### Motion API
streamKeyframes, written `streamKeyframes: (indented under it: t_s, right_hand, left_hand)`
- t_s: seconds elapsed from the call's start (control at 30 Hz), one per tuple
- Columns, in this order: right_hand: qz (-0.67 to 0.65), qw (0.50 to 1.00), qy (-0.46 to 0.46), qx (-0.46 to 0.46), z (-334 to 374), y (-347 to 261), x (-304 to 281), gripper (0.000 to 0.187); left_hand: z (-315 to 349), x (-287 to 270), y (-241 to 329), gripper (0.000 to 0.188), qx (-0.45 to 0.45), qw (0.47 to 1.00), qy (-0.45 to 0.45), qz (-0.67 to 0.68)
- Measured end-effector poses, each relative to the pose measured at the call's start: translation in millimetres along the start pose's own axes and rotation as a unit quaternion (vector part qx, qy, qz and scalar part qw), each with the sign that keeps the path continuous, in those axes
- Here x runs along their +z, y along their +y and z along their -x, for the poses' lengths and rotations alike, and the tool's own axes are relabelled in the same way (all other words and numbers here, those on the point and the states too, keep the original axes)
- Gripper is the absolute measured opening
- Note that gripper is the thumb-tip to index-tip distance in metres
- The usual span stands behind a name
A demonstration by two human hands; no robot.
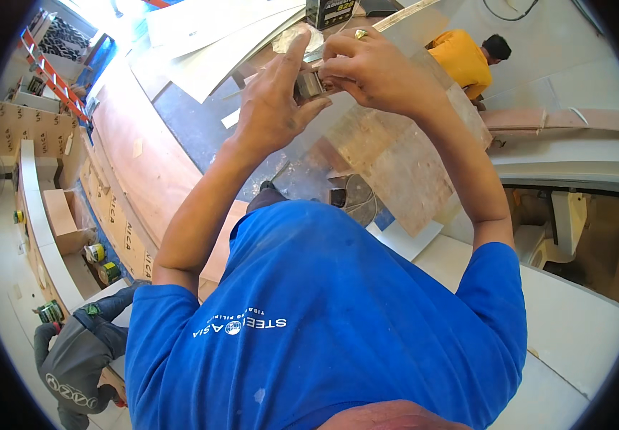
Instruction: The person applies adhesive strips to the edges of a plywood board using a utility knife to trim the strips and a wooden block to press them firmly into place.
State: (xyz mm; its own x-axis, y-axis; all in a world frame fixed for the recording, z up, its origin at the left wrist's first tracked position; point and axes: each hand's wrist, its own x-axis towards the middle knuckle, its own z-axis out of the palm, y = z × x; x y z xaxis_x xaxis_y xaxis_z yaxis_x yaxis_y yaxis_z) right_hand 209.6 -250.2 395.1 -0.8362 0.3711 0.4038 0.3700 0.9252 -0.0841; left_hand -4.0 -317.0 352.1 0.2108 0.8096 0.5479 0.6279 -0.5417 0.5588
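Note:
Both my hands are raised ahead of me around a small, block-like metallic thing (310, 84) whose exact kind I cannot make out. My left hand (272, 102) closes on its left side, thumb stretched along the near edge. Curled and pinched against its right side are the fingers of my right hand (374, 74), which wears a ring. The fingers partly hide the thing. A pale crumpled bag or wrap (291, 40) lies just beyond my left fingertips.
White sheets (212, 43) and a black container (331, 11) lie ahead. A plywood panel (402, 154) is to the right. Co-workers in yellow (460, 63) and grey (80, 358) are at the far right and lower left. An orange ladder (51, 75) stands at left.

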Motion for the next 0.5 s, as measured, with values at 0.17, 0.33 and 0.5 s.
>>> streamKeyframes:
  t_s: [0.17,0.33,0.5]
  right_hand:
    - [0.09,0.994,-0.011,0.064,1,-23,0,0.009]
    - [0.066,0.988,-0.013,0.137,-4,-30,9,0.01]
    - [0.044,0.984,-0.046,0.164,-10,-30,6,0.011]
  left_hand:
    - [-1,4,-4,0.103,0.039,0.999,0.015,-0.024]
    - [-2,6,-3,0.099,0.034,0.999,0.033,0.023]
    - [2,8,3,0.097,0.046,0.998,0.04,-0.006]
